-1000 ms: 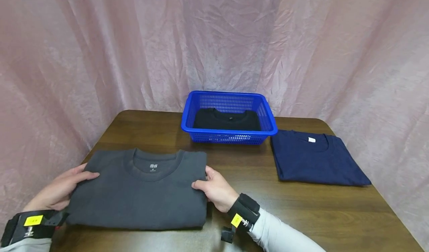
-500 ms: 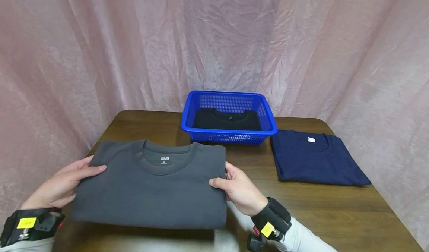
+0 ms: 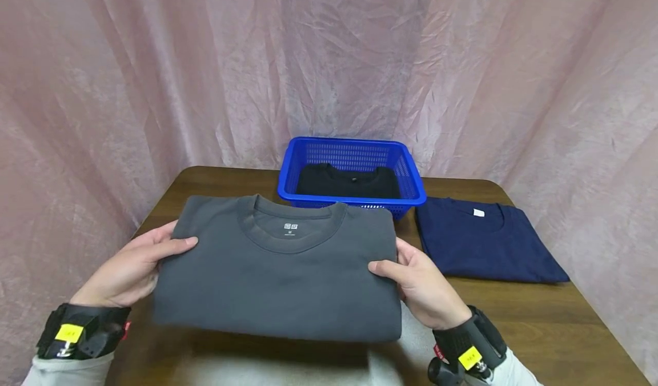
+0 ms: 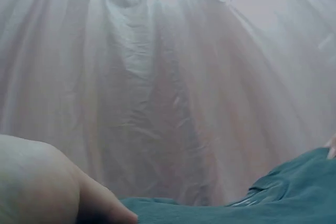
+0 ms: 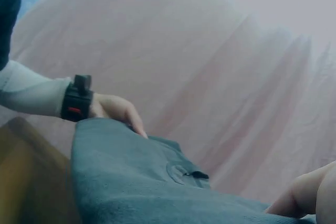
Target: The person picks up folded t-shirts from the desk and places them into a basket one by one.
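Observation:
A folded dark grey T-shirt hangs above the table, its collar toward the far side. My left hand grips its left edge, thumb on top and the other fingers under the cloth. At the opposite edge my right hand holds it the same way. The left wrist view shows part of the grey cloth beside the left thumb. In the right wrist view the shirt stretches between both hands. The fingers beneath the shirt are hidden.
A blue plastic basket stands at the back of the table, with a folded black T-shirt inside. Right of it lies a folded navy T-shirt. A pink curtain hangs behind the table.
Both hands have lifted the grey T-shirt off the table and carried it right and toward the basket. Its collar now overlaps the basket's lower front in the head view.

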Motion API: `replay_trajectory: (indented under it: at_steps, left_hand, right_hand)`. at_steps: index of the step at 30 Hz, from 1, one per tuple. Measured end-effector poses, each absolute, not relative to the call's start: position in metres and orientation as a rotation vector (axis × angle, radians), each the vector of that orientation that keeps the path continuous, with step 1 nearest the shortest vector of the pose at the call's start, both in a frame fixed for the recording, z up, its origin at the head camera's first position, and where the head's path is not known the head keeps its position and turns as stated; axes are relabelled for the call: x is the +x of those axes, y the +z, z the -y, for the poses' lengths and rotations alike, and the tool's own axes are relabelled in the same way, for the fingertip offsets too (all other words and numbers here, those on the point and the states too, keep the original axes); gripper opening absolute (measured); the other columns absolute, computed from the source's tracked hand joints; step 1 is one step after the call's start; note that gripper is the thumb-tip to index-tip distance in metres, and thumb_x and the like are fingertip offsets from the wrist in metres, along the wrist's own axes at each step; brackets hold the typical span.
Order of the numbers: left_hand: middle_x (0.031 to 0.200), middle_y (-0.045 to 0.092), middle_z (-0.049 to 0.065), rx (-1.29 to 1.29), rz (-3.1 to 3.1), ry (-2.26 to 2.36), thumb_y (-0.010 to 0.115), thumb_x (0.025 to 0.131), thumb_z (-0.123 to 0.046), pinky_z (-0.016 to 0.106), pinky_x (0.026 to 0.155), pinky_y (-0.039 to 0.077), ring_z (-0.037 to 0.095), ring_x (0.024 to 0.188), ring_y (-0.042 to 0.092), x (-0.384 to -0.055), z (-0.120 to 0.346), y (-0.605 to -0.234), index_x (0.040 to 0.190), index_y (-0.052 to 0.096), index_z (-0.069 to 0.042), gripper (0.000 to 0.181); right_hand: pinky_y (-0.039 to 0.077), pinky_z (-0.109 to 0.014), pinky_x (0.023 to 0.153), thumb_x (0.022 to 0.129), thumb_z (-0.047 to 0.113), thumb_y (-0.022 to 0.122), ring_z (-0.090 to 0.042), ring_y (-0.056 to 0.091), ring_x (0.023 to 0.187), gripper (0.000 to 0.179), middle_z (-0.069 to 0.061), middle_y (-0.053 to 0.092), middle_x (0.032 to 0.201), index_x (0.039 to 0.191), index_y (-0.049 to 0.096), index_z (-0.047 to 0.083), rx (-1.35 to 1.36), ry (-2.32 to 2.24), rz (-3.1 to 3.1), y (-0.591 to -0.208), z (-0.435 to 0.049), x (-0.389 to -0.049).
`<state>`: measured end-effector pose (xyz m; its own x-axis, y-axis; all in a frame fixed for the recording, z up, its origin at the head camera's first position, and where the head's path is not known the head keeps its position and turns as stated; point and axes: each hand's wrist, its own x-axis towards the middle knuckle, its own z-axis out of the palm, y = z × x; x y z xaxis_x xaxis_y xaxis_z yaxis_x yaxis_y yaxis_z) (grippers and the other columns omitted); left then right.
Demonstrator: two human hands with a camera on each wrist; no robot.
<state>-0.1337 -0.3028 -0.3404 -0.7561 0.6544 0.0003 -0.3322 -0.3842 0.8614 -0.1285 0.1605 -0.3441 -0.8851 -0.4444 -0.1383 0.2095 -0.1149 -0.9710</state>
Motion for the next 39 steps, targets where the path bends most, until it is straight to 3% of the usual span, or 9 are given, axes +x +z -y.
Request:
replay_trajectory:
  at_steps: [11, 19, 26, 29, 32, 34, 36, 38, 39]
  left_hand:
    - [0.130, 0.067, 0.006, 0.463, -1.269, 2.197, 0.030, 0.107, 0.003, 0.039, 0.095, 0.058, 0.020, 0.116, 0.068, -0.163, 0.250, -0.331, 0.151, 0.038, -0.011, 0.046]
    - [0.129, 0.066, 0.006, 0.389, -1.329, 2.257, 0.042, 0.103, 0.007, 0.037, 0.092, 0.059, 0.019, 0.112, 0.069, -0.197, 0.216, -0.316, 0.155, 0.031, -0.009, 0.056]
    - [0.139, 0.058, 0.005, 0.383, -1.337, 2.278, 0.040, 0.101, 0.009, 0.037, 0.097, 0.057, 0.018, 0.120, 0.064, -0.234, 0.199, -0.307, 0.160, 0.026, -0.011, 0.063]
    - [0.141, 0.055, 0.004, 0.371, -1.362, 2.293, 0.039, 0.099, 0.010, 0.036, 0.096, 0.057, 0.017, 0.120, 0.063, -0.250, 0.192, -0.305, 0.160, 0.026, -0.012, 0.066]
    - [0.136, 0.057, 0.004, 0.345, -1.387, 2.329, 0.041, 0.097, 0.011, 0.033, 0.093, 0.057, 0.017, 0.116, 0.064, -0.266, 0.185, -0.302, 0.158, 0.031, -0.009, 0.065]
    - [0.134, 0.058, 0.005, 0.330, -1.414, 2.345, 0.041, 0.096, 0.011, 0.032, 0.092, 0.057, 0.017, 0.113, 0.063, -0.277, 0.181, -0.301, 0.156, 0.033, -0.008, 0.064]
    - [0.133, 0.058, 0.005, 0.301, -1.446, 2.362, 0.042, 0.095, 0.012, 0.032, 0.090, 0.057, 0.018, 0.111, 0.063, -0.287, 0.177, -0.300, 0.154, 0.036, -0.008, 0.062]
    - [0.132, 0.056, 0.006, 0.270, -1.496, 2.368, 0.042, 0.095, 0.011, 0.031, 0.089, 0.056, 0.019, 0.111, 0.062, -0.298, 0.173, -0.299, 0.153, 0.037, -0.009, 0.062]
    - [0.134, 0.055, 0.005, 0.256, -1.525, 2.367, 0.042, 0.095, 0.012, 0.031, 0.089, 0.055, 0.019, 0.111, 0.060, -0.303, 0.171, -0.300, 0.153, 0.037, -0.009, 0.062]
  right_hand:
    - [0.061, -0.038, 0.086, 0.105, 0.012, 0.054, -0.017, 0.074, 0.099, 0.041, -0.002, 0.071, 0.116, 0.142, 0.037, 0.006, -0.201, -2.145, -1.610, -0.327, -0.207, -0.148]
    - [0.062, -0.033, 0.083, 0.106, 0.015, 0.054, -0.014, 0.072, 0.096, 0.028, 0.001, 0.068, 0.115, 0.134, 0.051, 0.013, -0.129, -2.203, -1.626, -0.317, -0.231, -0.182]
    - [0.060, -0.030, 0.082, 0.104, 0.013, 0.055, -0.013, 0.067, 0.098, 0.009, 0.000, 0.060, 0.120, 0.104, 0.065, 0.013, -0.115, -2.205, -1.717, -0.302, -0.242, -0.222]
    - [0.058, -0.027, 0.084, 0.103, 0.012, 0.057, -0.013, 0.060, 0.104, 0.020, 0.000, 0.050, 0.125, 0.084, 0.059, 0.015, -0.088, -2.203, -1.793, -0.296, -0.244, -0.240]
    - [0.056, -0.024, 0.086, 0.101, 0.009, 0.057, -0.013, 0.055, 0.109, 0.025, 0.002, 0.045, 0.130, 0.076, 0.055, 0.016, -0.044, -2.206, -1.852, -0.290, -0.245, -0.258]
    - [0.056, -0.022, 0.087, 0.099, 0.008, 0.057, -0.013, 0.054, 0.113, 0.018, 0.001, 0.043, 0.138, 0.082, 0.055, 0.014, -0.025, -2.194, -1.884, -0.286, -0.245, -0.270]
    - [0.055, -0.022, 0.090, 0.099, 0.008, 0.055, -0.014, 0.051, 0.120, 0.007, -0.001, 0.037, 0.151, 0.103, 0.058, 0.012, -0.013, -2.174, -1.904, -0.283, -0.244, -0.282]
    - [0.054, -0.024, 0.094, 0.099, 0.008, 0.054, -0.017, 0.048, 0.130, 0.034, -0.004, 0.028, 0.162, 0.133, 0.052, 0.012, 0.004, -2.153, -1.913, -0.280, -0.241, -0.292]
    - [0.053, -0.025, 0.098, 0.099, 0.009, 0.053, -0.018, 0.044, 0.136, 0.052, -0.002, 0.021, 0.167, 0.149, 0.040, 0.015, 0.009, -2.131, -1.924, -0.278, -0.240, -0.297]
